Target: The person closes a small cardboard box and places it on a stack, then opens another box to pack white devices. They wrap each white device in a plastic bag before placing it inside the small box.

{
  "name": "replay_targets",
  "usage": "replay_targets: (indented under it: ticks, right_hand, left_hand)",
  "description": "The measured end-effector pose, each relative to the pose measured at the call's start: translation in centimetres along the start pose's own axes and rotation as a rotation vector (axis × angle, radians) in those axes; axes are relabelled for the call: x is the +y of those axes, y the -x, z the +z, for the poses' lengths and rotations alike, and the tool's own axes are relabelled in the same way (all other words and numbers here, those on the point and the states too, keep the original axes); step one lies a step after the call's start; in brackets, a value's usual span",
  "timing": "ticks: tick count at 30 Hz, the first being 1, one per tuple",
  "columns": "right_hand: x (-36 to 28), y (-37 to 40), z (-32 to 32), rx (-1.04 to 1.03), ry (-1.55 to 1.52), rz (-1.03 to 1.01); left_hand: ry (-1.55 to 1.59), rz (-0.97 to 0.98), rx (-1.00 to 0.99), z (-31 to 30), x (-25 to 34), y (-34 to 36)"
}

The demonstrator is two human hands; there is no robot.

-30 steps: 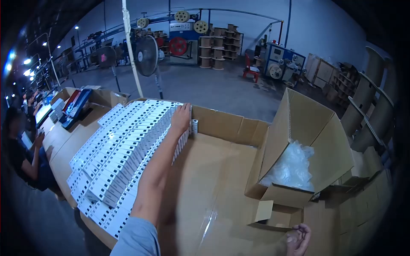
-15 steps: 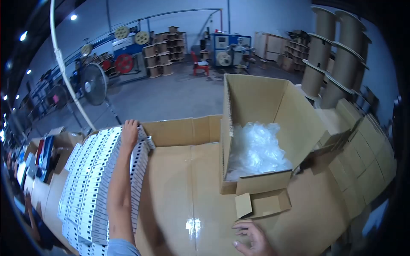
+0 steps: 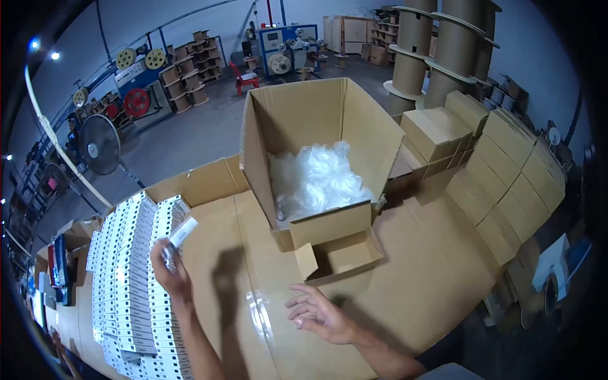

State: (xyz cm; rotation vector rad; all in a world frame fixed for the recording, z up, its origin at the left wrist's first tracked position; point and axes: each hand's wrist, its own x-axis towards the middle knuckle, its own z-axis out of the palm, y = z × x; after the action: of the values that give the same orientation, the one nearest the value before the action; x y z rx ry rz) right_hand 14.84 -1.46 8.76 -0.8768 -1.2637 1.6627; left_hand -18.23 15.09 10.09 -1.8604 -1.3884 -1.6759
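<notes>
My left hand (image 3: 170,273) is closed on a slim white box (image 3: 184,232), lifted above the front of a stack. That stack (image 3: 130,272) consists of many similar white boxes with dark square marks on their ends, piled in tight rows. My right hand (image 3: 323,315) hovers over the cardboard-covered table with its fingers apart and nothing in them. Just beyond it sits a small cardboard box (image 3: 345,261) with its flaps raised. Behind that stands a large open carton (image 3: 373,136) holding crumpled clear plastic bags (image 3: 320,177).
Flat-sided brown cartons (image 3: 506,183) are piled at the right of the table (image 3: 418,291). A low cardboard wall (image 3: 196,185) runs along the far edge. Beyond are a fan (image 3: 99,144), large spools (image 3: 411,69), a red chair (image 3: 244,77) and machinery. Another person's arm shows at lower left.
My left hand has come back from the top of the stack, now with a white box in it. My right hand has risen toward the small cardboard box. The view has turned right.
</notes>
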Motion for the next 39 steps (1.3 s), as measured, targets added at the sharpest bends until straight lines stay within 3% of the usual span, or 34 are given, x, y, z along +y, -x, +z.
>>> replay_targets:
  ticks: [2,6,8,9,11,12,15,17,18,19,20,21,25,28,32,35,36,39]
  right_hand:
    - [-0.1,0.3,-0.3,-0.043,-0.139,-0.007]
    - [0.4,2.4,-1.4,-0.02,-0.437,0.05]
    - [2.4,3.3,-2.7,0.051,-0.537,0.048]
    - [2.9,4.1,-3.8,0.146,-0.427,0.055]
    - [2.7,6.1,-6.4,0.16,-0.22,0.062]
    - [2.7,7.0,-7.7,0.165,-0.154,0.058]
    - [3.1,9.7,-11.1,0.168,-0.159,0.029]
    - [3.2,10.9,-12.8,0.184,-0.115,0.025]
    - [2.9,11.3,-13.5,0.247,-0.135,0.015]
    - [2.4,11.7,-14.4,0.282,-0.083,-0.005]
    - [1.8,12.1,-15.2,0.311,-0.03,-0.024]
    - [1.1,12.3,-15.9,0.34,0.025,-0.046]
    - [0.5,12.6,-18.4,0.428,0.166,-0.054]
    - [0.2,12.3,-19.3,0.43,0.167,-0.078]
    - [-1.3,11.7,-19.5,0.441,0.095,-0.023]
    - [-1.2,11.0,-20.4,0.431,0.143,-0.033]
    - [-1.3,10.8,-20.8,0.423,0.168,-0.041]
    - [-2.9,9.5,-21.7,0.423,0.249,-0.064]
  left_hand:
    - [-0.01,0.151,-0.044,-1.6,7.2,5.2]
    - [0.138,0.16,-0.208,-2.1,19.2,13.7]
    - [0.288,0.157,-0.407,-1.6,22.9,15.7]
    - [0.371,0.172,-0.471,-1.0,23.6,16.6]
    - [0.448,0.299,-0.596,0.2,24.9,17.5]
    - [0.536,0.274,-0.638,1.0,26.2,16.1]
    - [0.599,0.363,-0.923,3.4,28.2,11.6]
    - [0.439,0.585,-0.958,7.2,26.5,8.4]
    - [0.437,0.563,-0.891,9.3,27.1,4.7]
    - [0.396,0.387,-0.92,11.8,26.4,2.8]
    - [0.402,0.365,-0.747,15.8,24.9,1.6]
    - [0.338,0.151,-0.953,18.2,25.1,-1.5]
    - [0.12,0.01,-1.141,30.5,20.6,-5.6]
    - [-0.17,0.05,-1.097,36.9,18.4,-4.3]
    - [-0.123,0.184,-1.297,39.8,15.3,-4.3]
    - [-0.112,0.059,-1.19,41.3,13.5,-4.7]
    - [-0.124,0.107,-1.119,40.9,13.2,-5.1]
    - [0.072,-0.225,-1.025,38.0,15.0,-8.0]
